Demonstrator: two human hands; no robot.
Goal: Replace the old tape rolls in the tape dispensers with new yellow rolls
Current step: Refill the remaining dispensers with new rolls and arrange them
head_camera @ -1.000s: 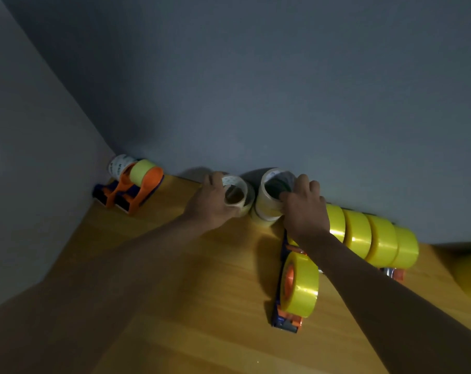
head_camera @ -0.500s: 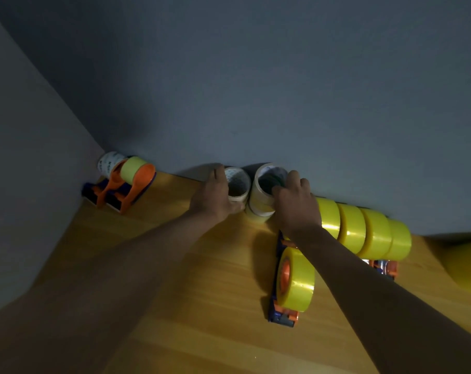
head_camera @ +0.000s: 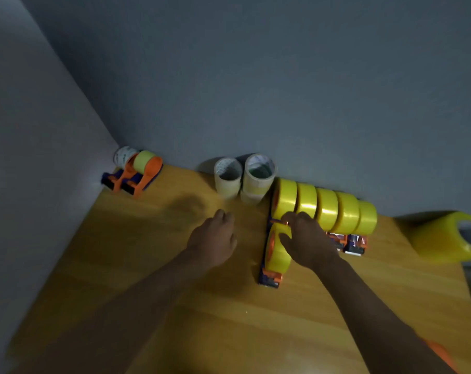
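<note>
Hands hover low over a wooden table (head_camera: 148,265) set into the corner of grey walls. The left hand (head_camera: 212,238) hangs above bare wood with its fingers loosely curled, holding nothing. The right hand (head_camera: 307,238) lies on top of the yellow roll (head_camera: 277,255) mounted in the nearest tape dispenser (head_camera: 269,279), an orange and blue one lying flat; its fingers curl down over the roll and the orange handle, though whether they actually clasp either cannot be told.

Just behind that hand, a row of five new yellow rolls (head_camera: 326,209) stands on edge along the wall, touching side by side. Another dispenser (head_camera: 353,244) peeks out from in front of the row's right end. To the left of the row, two stacks of pale used tape rolls (head_camera: 245,176) stand upright against the wall, touching each other. Far left in the corner, two more dispensers (head_camera: 131,174) sit together, one carrying a white roll and one a pale yellow roll. At the right edge, a large yellow roll (head_camera: 450,238) lies on its side.
</note>
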